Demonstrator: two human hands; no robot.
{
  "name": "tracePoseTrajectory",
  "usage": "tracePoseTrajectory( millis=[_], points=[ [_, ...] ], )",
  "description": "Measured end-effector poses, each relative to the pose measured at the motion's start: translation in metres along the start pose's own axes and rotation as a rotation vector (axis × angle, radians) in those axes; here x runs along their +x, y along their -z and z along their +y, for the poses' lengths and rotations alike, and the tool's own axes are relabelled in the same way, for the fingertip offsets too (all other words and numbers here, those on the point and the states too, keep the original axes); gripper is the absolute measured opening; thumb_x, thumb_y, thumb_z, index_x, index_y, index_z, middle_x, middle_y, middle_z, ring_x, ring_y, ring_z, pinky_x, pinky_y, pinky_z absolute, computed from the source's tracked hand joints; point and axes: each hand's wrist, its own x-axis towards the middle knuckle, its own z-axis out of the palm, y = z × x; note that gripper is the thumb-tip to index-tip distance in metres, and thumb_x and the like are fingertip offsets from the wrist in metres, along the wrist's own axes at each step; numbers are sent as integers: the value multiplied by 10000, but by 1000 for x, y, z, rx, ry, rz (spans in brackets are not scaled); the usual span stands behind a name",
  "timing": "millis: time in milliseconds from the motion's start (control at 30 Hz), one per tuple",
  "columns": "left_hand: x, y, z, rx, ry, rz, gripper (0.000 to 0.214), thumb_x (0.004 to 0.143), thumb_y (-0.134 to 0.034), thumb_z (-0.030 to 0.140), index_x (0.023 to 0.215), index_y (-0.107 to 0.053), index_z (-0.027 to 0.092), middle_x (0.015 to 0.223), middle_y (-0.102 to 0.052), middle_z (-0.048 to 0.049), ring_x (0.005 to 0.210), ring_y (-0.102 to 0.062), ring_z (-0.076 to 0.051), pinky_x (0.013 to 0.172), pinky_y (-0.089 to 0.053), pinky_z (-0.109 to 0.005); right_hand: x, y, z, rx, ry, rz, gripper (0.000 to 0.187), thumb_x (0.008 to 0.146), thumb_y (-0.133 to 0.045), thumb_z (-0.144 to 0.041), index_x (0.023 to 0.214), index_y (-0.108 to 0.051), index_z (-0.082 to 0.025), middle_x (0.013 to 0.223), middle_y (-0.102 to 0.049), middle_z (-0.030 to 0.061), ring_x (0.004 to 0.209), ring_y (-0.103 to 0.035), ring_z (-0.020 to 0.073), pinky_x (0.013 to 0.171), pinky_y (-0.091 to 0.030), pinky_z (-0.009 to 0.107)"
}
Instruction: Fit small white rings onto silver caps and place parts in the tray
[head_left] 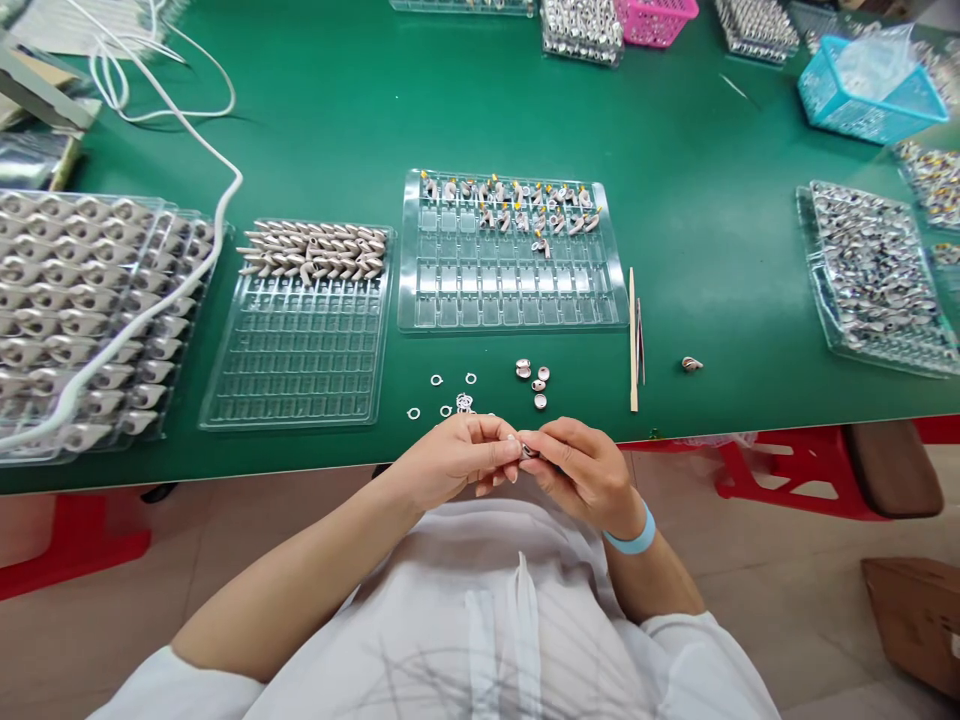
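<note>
At the front edge of the green table, my left hand (469, 455) and my right hand (581, 468) meet, both closed with fingertips pinching one small earbud part (529, 451). Most of that part is hidden by the fingers. Just beyond my left hand lie several thin white rings (464, 402), some heaped together. Ahead of my right hand sit several small round beige caps (539, 385). A clear blister tray (510, 290) farther off holds small pieces with yellow tabs in its upper rows. One loose earbud shell (691, 364) rests to the right.
A wooden stick (633, 340) and tweezers (640, 345) lie beside the tray. Leftward are a half-filled tray (292, 370) and stacked trays of beige shells (75, 290), crossed by a white cable (187, 280). A packed tray (874, 270) and blue basket (862, 100) stand right.
</note>
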Motion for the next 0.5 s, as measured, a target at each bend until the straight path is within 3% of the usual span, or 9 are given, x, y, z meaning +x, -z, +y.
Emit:
tracePoseTrajectory(
  millis=[133,267,367,500],
  points=[
    [1,-6,-3,79,-123,29,284,742,-716,370,700,-604,112,599,-579,10,485,-461,-47,435,-368,-156,-1,-10,-4,1,-61,170,412,777,-628,-99,1166,-570,-224,829,-620,49,660,-559,132,566,-519,262],
    [2,-13,-10,201,-302,175,249,777,-686,336,884,-614,123,748,-635,-28,534,-522,-73,475,-450,-193,-3,-20,-7,23,-172,288,376,741,-639,-79,1083,-614,-233,855,-623,43,624,-561,110,530,-512,236],
    [1,-13,-17,375,-615,319,223,807,-658,264,992,-607,150,936,-635,-76,759,-611,-141,607,-541,-254,-5,-24,-8,34,-268,339,329,740,-631,-85,1036,-631,-230,863,-626,37,609,-563,104,527,-513,240],
    [1,-7,-21,897,-1123,392,284,790,-665,119,1062,-627,189,1002,-636,-89,915,-598,-189,783,-538,-356,-3,-25,-11,44,-394,365,271,753,-624,-98,992,-653,-222,820,-619,22,638,-570,111,539,-509,240]
  ],
)
